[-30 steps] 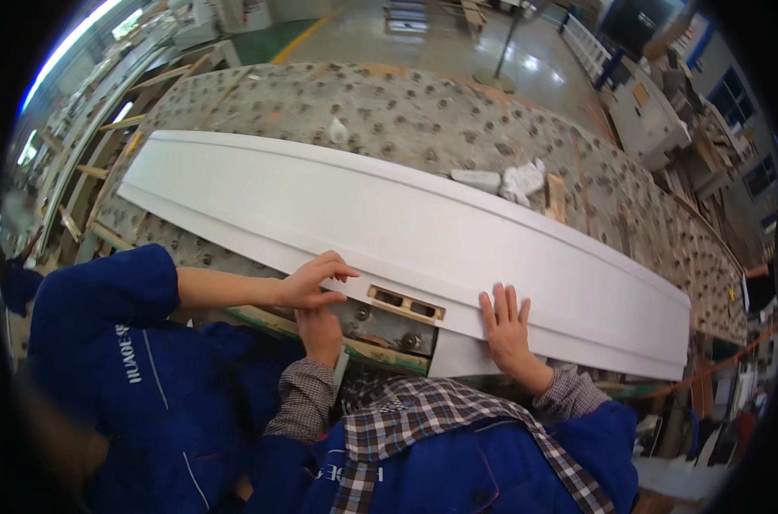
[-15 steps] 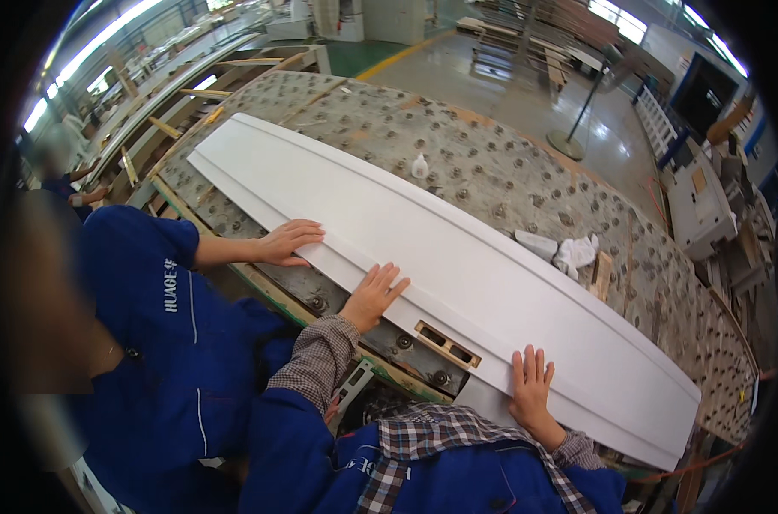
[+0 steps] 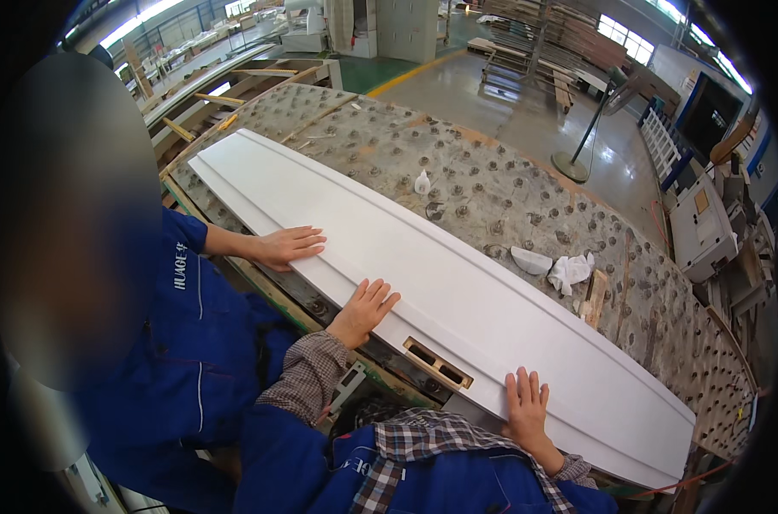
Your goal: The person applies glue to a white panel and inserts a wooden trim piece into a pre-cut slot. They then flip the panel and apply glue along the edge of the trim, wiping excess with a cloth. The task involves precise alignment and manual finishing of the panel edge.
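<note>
Here, panel position: a long white panel (image 3: 457, 300) is laid flat on the studded worktable (image 3: 509, 184), its long axis running from upper left to lower right across the view
Near edge: the panel's near long edge is met by both hands; the panel lies forward of them, away from the body
Left hand (image 3: 363, 310): spread flat, fingers extended, palm pressed on the near edge about mid-length; nothing is grasped
Right hand (image 3: 526, 409): likewise laid flat with fingers open on the panel surface, toward the lower-right end, just right of the rectangular cut-out (image 3: 438, 364)
Nearer hand: the cut-out is lain closer to by the right hand; the mid-span is covered by the left
Co-worker's hand (image 3: 284, 247): a third hand, from a blue sleeve at the left, is rested flat on the panel further toward the upper-left end
Panel surface: smooth, matt white, faintly moulded with long raised lines, edges straight though bent by the lens
Cut-out: a raw wood-coloured slot in the near edge
Table surface: mottled grey-brown, dotted with regular round studs
Loose items: a crumpled white rag (image 3: 571, 271) and a small white bottle (image 3: 421, 182) are seen beyond the panel, well apart from the hands
</note>
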A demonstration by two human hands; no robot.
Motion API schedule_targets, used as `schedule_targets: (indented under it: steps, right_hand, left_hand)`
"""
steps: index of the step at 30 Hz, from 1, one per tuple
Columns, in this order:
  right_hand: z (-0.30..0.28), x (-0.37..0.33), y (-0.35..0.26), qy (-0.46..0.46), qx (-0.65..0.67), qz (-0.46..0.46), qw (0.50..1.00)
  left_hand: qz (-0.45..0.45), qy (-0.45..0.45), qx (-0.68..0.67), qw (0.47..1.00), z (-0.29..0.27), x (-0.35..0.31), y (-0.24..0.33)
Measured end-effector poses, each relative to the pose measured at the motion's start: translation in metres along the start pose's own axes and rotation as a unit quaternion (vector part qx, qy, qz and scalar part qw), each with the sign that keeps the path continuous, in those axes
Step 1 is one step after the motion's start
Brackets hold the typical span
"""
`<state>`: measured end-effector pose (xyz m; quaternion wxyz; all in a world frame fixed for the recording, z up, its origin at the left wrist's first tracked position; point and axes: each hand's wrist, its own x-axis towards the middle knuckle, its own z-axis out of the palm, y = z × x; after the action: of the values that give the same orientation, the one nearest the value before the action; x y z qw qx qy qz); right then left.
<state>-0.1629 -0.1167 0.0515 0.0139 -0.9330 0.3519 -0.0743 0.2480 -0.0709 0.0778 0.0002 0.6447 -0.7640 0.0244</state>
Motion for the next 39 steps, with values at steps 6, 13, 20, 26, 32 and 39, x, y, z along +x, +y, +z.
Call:
schedule_targets:
  steps: [6, 13, 20, 26, 32, 39]
  right_hand:
    - [-0.047, -0.002, -0.008, -0.043, 0.03, -0.008, 0.999]
    - [-0.108, 0.008, 0.012, -0.099, 0.054, -0.028, 0.993]
    - [-0.145, 0.035, 0.034, -0.124, 0.107, -0.069, 0.984]
    - [-0.186, 0.067, 0.055, -0.154, 0.16, -0.103, 0.97]
    - [-0.214, 0.104, 0.085, -0.188, 0.197, -0.126, 0.954]
    - [-0.233, 0.132, 0.105, -0.231, 0.232, -0.082, 0.941]
  left_hand:
    - [-0.006, 0.001, -0.054, 0.999, -0.039, -0.019, 0.005]
    - [-0.004, 0.033, -0.114, 0.993, -0.074, -0.014, 0.015]
    - [-0.004, 0.082, -0.125, 0.989, -0.111, -0.006, 0.006]
    - [0.012, 0.134, -0.16, 0.978, -0.134, 0.025, -0.009]
    - [0.045, 0.165, -0.167, 0.971, -0.157, 0.058, -0.023]
    - [0.105, 0.256, -0.228, 0.933, -0.172, 0.087, 0.006]
